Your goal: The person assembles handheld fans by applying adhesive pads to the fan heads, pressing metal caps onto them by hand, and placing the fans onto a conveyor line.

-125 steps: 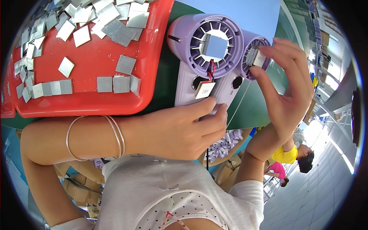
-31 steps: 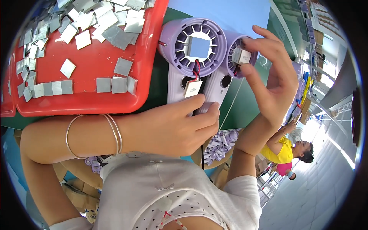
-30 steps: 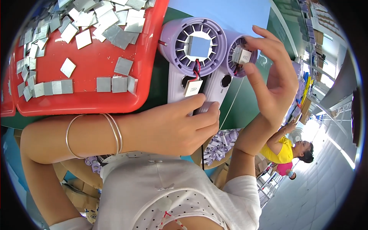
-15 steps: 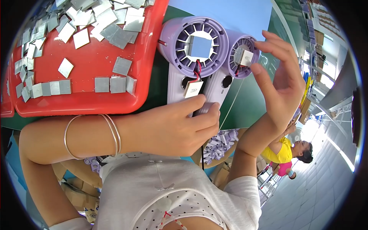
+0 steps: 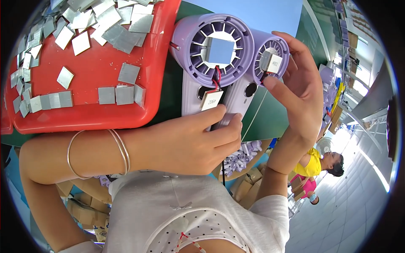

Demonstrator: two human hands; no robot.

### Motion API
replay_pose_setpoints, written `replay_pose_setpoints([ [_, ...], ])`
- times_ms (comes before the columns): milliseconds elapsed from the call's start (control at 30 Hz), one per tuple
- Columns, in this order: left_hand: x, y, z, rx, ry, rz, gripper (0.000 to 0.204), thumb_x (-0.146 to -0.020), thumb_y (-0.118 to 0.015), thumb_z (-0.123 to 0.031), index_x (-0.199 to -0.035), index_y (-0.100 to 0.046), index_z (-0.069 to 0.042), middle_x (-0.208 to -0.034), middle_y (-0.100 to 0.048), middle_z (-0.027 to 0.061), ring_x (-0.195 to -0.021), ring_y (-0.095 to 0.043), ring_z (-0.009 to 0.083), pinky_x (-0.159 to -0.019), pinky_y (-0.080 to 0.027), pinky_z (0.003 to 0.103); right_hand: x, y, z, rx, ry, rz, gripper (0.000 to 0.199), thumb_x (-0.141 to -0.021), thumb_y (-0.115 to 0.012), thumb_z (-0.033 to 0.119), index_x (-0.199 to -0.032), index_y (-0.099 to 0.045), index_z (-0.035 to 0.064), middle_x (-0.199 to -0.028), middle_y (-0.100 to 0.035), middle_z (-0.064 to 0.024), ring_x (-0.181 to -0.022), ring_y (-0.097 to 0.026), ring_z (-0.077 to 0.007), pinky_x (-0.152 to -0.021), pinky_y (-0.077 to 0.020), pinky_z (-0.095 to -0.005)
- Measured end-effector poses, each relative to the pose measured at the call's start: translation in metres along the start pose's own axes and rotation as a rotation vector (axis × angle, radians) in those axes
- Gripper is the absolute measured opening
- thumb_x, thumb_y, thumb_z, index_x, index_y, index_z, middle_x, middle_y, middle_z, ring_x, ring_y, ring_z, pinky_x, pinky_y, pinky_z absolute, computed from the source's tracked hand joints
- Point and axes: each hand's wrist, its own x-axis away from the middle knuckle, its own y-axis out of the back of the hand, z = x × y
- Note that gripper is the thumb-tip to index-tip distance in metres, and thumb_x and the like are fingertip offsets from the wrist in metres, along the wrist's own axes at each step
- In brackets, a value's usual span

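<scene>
Two lilac handheld fans lie side by side with their round heads away from me. The left fan [image 5: 243,50] carries a blue square pad at its centre, and a white square plate [image 5: 211,100] hangs from it on red and black wires. My left hand [image 5: 192,141] is curled over its handle, fingertips at the plate's lower edge. The right fan [image 5: 258,69] has a similar white plate [image 5: 274,63] standing at its centre. My right hand [image 5: 300,88] grips this head at its right side, thumb on the near rim, other fingers partly hidden behind it.
At the left a red tray [image 5: 101,119] holds many loose silver-grey square plates, several lined up near its front edge. A pale blue sheet [image 5: 253,12] lies on the green table [image 5: 263,120]. Boxes with lilac parts [image 5: 242,158] stand below the edge. Two people are off to the right.
My right hand has moved left and closed from a loose, spread pose onto the right fan's head. My left hand has stayed about where it was. The tray sits slightly further left in view.
</scene>
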Motion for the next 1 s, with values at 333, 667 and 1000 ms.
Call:
replay_pose_setpoints([
  [333,0.001,0.003,0.001,-0.008,-0.003,0.015,0.028,-0.085,-0.060,-0.021,-0.100,-0.073,0.000,-0.115,-0.067,0.0114,-0.118,-0.059,0.0264,-0.089,-0.053,0.042,-0.003,-0.007,0.008,0.093,-0.020,0.010,0.059,-0.081,-0.069,-0.006,-0.136,-0.049,-0.0026,-0.120,-0.057,-0.0053,-0.114,-0.055,-0.0133,-0.093,-0.0465,-0.0288],
  [667,0.001,0.003,0.000,0.008,-0.010,0.018,0.029,-0.083,-0.061,-0.020,-0.100,-0.073,0.001,-0.115,-0.066,0.0115,-0.117,-0.059,0.0263,-0.088,-0.052,0.041,-0.006,-0.005,0.010,0.111,-0.055,0.002,0.056,-0.077,-0.072,-0.007,-0.129,-0.054,0.0019,-0.120,-0.061,-0.0080,-0.109,-0.060,-0.0156,-0.097,-0.0471,-0.0329],
  [1000,0.000,-0.001,0.000,0.020,0.006,-0.020,0.027,-0.081,-0.061,-0.020,-0.096,-0.073,0.000,-0.114,-0.066,0.0121,-0.116,-0.059,0.0268,-0.089,-0.051,0.041,0.013,0.000,0.003,0.379,0.295,-0.249,0.061,-0.076,-0.079,0.003,-0.133,-0.057,-0.0022,-0.127,-0.061,-0.0126,-0.117,-0.059,-0.0232,-0.105,-0.0428,-0.0362],
])
